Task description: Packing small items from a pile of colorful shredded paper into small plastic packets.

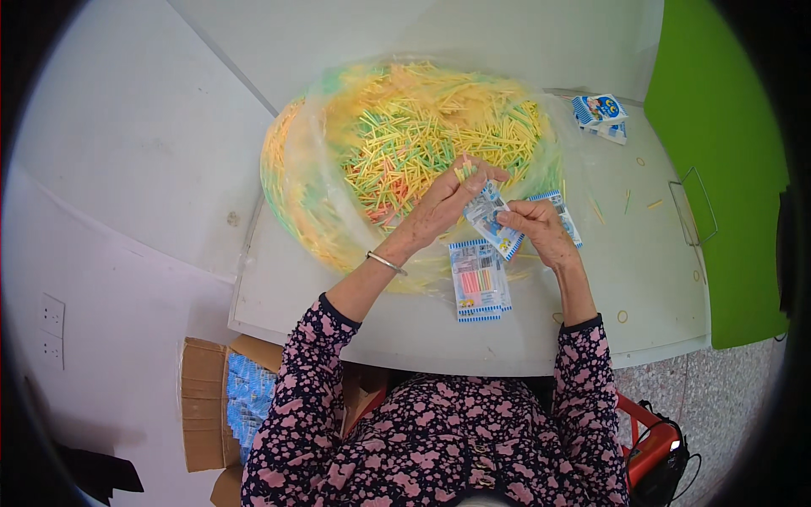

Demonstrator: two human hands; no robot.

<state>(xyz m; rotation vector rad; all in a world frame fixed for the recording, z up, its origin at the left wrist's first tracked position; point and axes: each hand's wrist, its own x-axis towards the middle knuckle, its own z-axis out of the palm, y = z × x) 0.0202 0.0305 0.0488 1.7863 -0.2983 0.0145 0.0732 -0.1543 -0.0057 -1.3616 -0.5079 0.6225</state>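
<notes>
Your left hand (446, 203) pinches a few thin yellow-green plastic sticks (465, 171) over the big clear bag of coloured sticks (405, 144), while your right hand (538, 226) fingers clamp the small blue-edged clear packet (492, 221). If that narrow mouth sags, the sticks could miss and scatter over the white table (642, 253)

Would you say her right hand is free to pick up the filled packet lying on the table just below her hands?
Probably not right away: the right hand is pinching a small packet together with the left hand. The filled packet lies uncovered and close below, so the path itself looks open.
</notes>
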